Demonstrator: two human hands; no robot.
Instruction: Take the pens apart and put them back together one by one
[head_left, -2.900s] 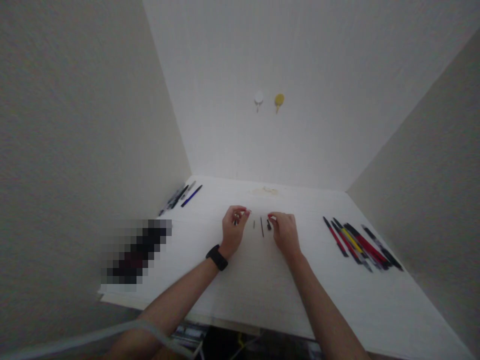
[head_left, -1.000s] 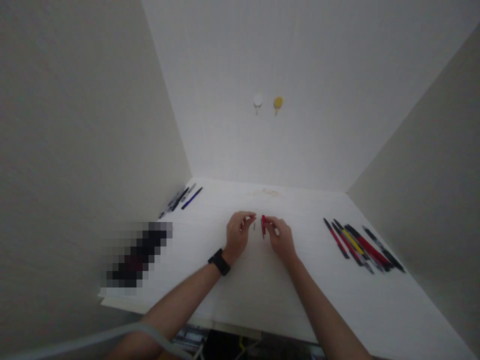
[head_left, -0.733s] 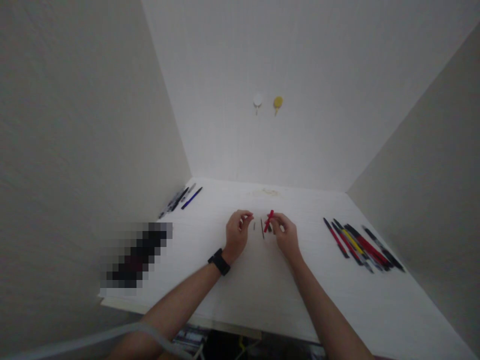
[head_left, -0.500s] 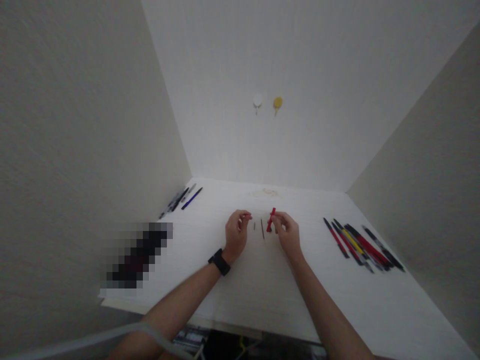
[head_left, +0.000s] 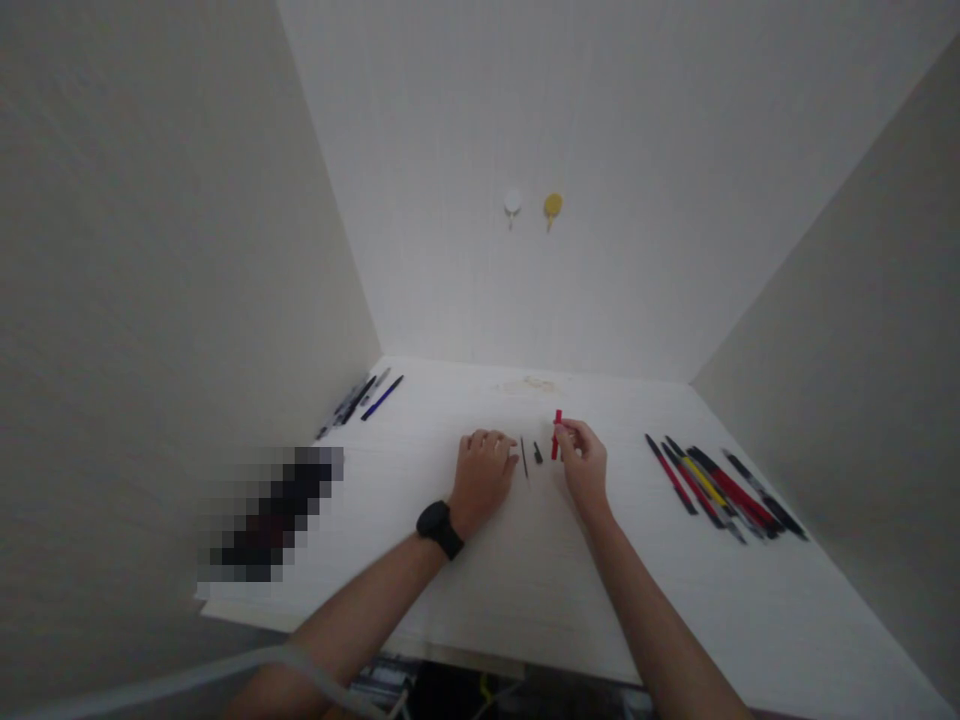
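Note:
My right hand grips a red pen barrel, held upright between thumb and fingers just above the table. My left hand, with a black watch on the wrist, lies palm down on the table. Its thumb and forefinger are a little apart, and I see nothing between them. Just right of those fingertips lies a thin dark pen refill. A small black pen part rests between the refill and the red barrel.
Several pens in red, yellow and black lie on the right of the white table. More pens and a blue pen are at the left. A blurred-out dark patch covers the left edge. White and yellow hooks hang on the back wall.
My left hand has turned palm down and moved right, covering the spot where a small thin piece lay. My right hand has shifted the red barrel right, uncovering the black part.

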